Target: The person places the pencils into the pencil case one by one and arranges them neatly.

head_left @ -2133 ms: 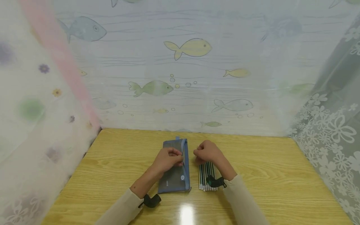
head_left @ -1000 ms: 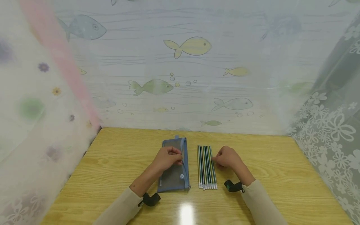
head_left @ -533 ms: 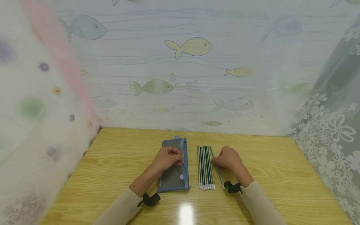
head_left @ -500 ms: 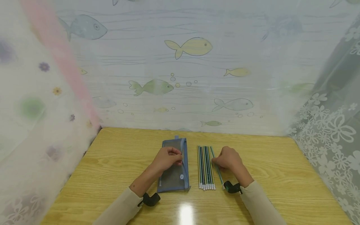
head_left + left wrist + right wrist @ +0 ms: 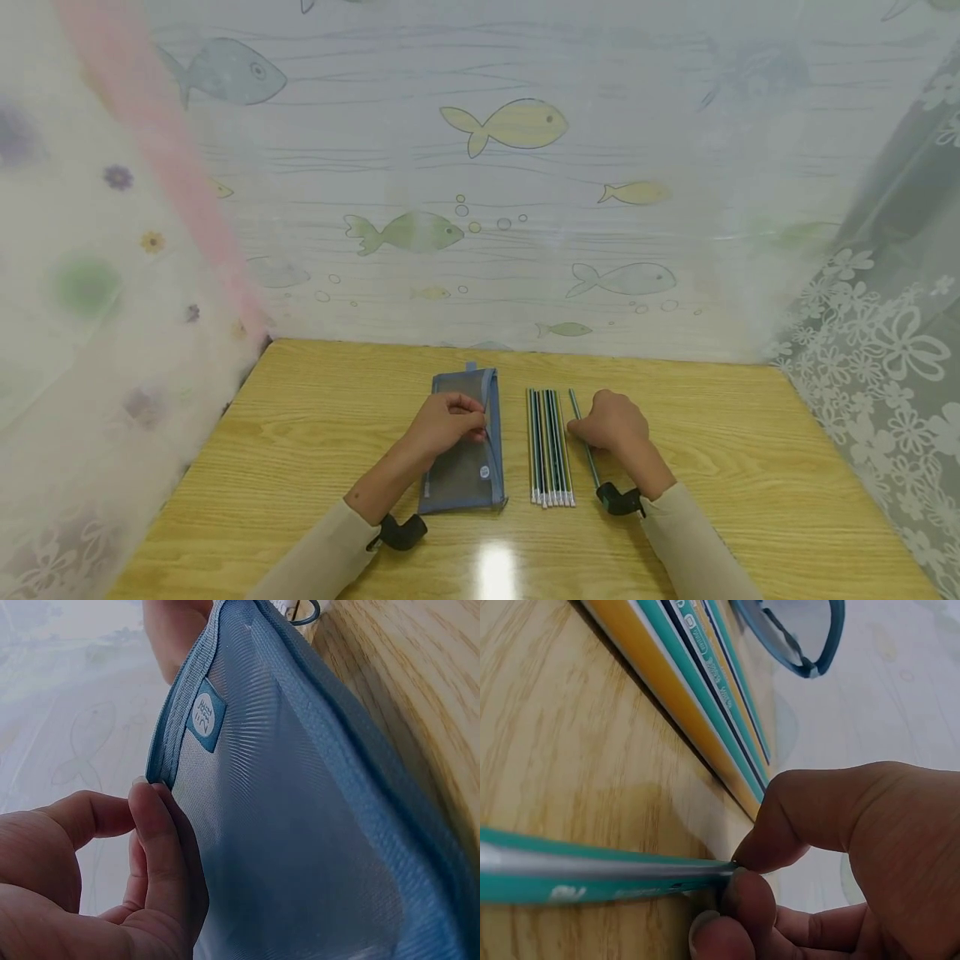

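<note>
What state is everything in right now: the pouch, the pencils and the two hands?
Mesh pouch: unzipped, mouth held open.
Left hand: pinching the pouch's edge.
Row of pencils: lying side by side on the table.
Single teal pencil: apart from the row, pinched; whether it is lifted is hard to tell.
Right hand: pinching that pencil.

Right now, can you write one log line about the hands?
left hand: pinches edge of pouch | right hand: pinches teal pencil | pencil row: on table, between hands

The place looks homelike, with a fish-print hanging (image 5: 510, 187) and wood-grain table (image 5: 690, 433)
</note>
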`<state>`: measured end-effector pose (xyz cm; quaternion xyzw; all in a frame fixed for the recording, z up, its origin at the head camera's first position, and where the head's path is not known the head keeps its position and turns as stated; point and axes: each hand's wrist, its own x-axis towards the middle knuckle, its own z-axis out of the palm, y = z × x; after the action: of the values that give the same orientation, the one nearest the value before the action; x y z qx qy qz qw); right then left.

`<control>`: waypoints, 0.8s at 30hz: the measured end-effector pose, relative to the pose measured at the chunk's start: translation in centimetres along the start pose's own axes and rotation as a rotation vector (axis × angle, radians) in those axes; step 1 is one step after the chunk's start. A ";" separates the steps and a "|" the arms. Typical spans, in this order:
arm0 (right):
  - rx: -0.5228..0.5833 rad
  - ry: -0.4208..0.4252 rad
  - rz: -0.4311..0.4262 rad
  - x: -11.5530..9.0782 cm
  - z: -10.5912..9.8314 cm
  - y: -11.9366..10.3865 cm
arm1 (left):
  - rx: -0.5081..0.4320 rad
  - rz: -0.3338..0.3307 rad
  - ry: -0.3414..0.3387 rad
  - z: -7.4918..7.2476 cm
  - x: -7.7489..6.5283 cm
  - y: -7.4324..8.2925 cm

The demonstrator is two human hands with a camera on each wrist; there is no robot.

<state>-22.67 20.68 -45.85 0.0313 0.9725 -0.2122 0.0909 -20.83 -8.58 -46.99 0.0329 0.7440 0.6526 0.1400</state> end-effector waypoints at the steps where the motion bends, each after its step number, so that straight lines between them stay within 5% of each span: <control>1: 0.003 -0.004 0.000 0.0 0.0 0.0 | -0.002 -0.004 0.001 0.0 0.0 0.0; 24: 0.198 -0.118 -0.221 0.0 -0.1 -3.6 | -0.016 -0.022 -0.014 -0.2 0.4 -0.2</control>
<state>-23.08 17.48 -44.27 -0.0796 0.9373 -0.3172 0.1202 -21.19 -8.67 -47.23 0.0282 0.7382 0.6565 0.1526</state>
